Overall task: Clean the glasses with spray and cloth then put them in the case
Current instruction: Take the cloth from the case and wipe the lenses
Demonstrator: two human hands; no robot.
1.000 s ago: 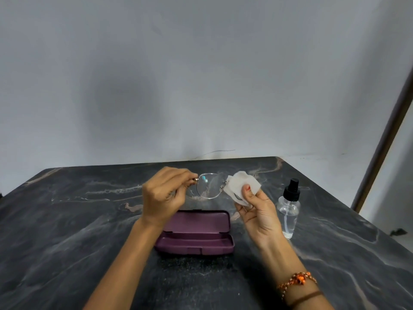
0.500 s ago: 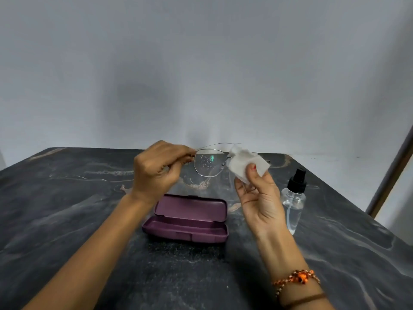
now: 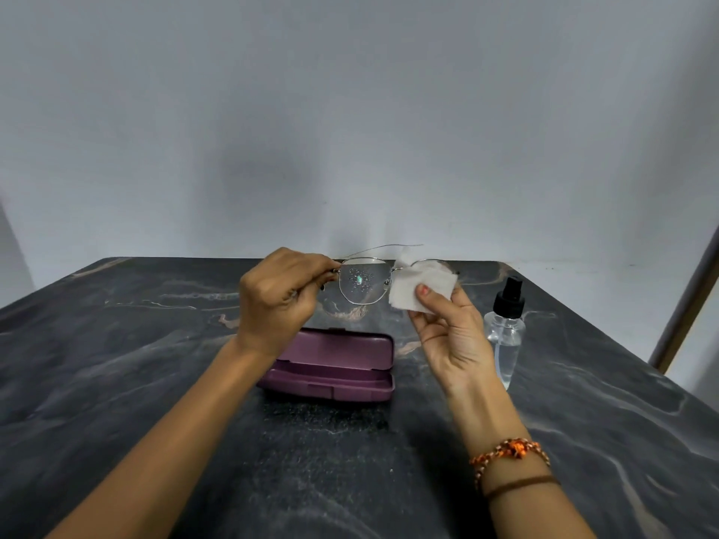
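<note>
My left hand (image 3: 278, 299) pinches the left hinge of thin metal-framed glasses (image 3: 363, 282), held in the air above the table. Spray droplets dot the left lens. My right hand (image 3: 447, 324) pinches a white cloth (image 3: 422, 287) over the right lens, which the cloth hides. An open purple case (image 3: 338, 363) lies on the table below the hands. To the right of my right hand stands a clear spray bottle (image 3: 505, 332) with a black nozzle.
The dark marbled table (image 3: 116, 363) ends at a grey wall behind. A brown door frame (image 3: 688, 297) runs along the right edge. An orange beaded bracelet (image 3: 509, 451) circles my right wrist.
The view tilted up, so the table sits lower in frame. Both hands lifted the glasses and cloth a little; the droplets on the left lens show clearly.
</note>
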